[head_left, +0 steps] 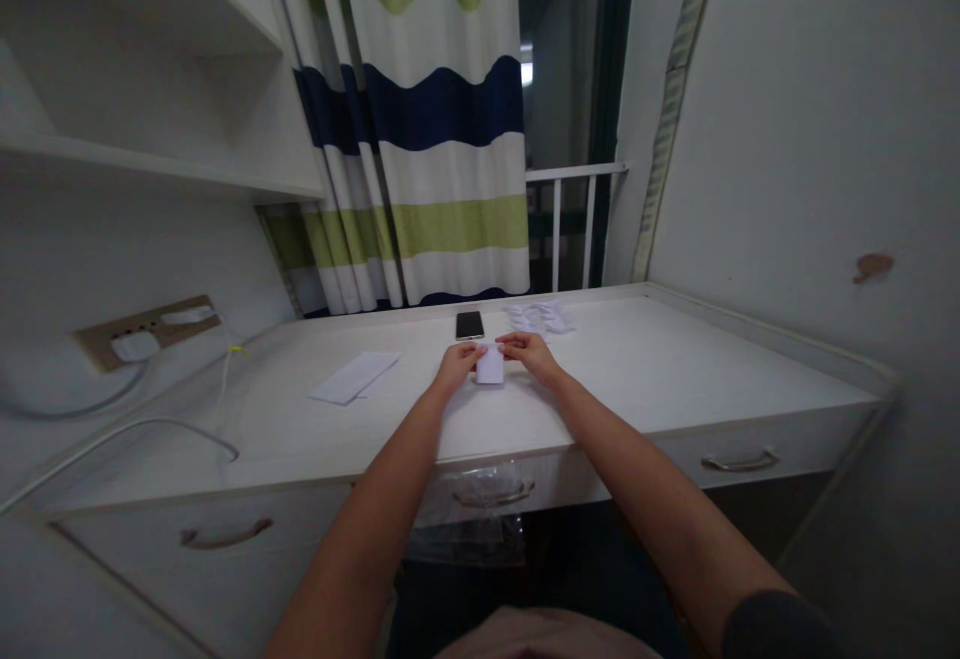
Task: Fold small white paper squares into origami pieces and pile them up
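Observation:
Between my hands is a small folded piece of white paper (pixel 490 367), held just above or against the white desk. My left hand (pixel 456 365) pinches its upper left edge, thumb on the near face. At the upper right edge, my right hand (pixel 529 352) grips the same paper with thumb and fingers. A dark phone (pixel 469 325) lies flat just beyond my hands. Behind my right hand is a cluster of folded white paper pieces (pixel 540 316). To the left, flat white paper sheets (pixel 355 377) rest on the desk.
The white desk (pixel 637 379) has drawers with metal handles along its front. A cable (pixel 150 422) crosses its left end below a wall socket (pixel 150 329). A striped curtain (pixel 450 119) hangs behind, and a shelf (pixel 150 159) juts out at upper left.

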{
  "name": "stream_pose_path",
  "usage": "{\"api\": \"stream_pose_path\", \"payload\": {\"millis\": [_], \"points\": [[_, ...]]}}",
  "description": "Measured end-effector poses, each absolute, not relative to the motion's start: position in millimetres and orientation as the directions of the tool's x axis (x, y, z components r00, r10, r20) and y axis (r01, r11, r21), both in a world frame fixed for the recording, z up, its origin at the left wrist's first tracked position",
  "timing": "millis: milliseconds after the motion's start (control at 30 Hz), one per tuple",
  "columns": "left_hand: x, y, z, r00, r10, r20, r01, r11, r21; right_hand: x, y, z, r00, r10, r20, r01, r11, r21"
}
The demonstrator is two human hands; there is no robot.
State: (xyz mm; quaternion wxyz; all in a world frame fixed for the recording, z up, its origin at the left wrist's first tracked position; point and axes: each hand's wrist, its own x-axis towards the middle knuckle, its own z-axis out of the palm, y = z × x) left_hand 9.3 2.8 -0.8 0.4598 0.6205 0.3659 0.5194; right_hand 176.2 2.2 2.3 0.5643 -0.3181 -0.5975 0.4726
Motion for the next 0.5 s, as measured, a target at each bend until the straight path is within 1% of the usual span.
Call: {"api": "stream_pose_path", "payload": {"millis": [267, 500], "points": [[9.7, -1.0, 1.7, 0.175, 0.928, 0.33, -0.027, -0.33, 0.944, 175.9, 2.4, 1.4, -0.175, 0.912, 0.371, -0.18, 0.341, -0.923], [10.5, -1.0, 1.4, 0.178, 0.928, 0.329, -0.021, -0.33, 0.944, 174.3, 3.8, 2.2, -0.138, 0.929, 0.342, -0.168, 0.319, -0.933]]}}
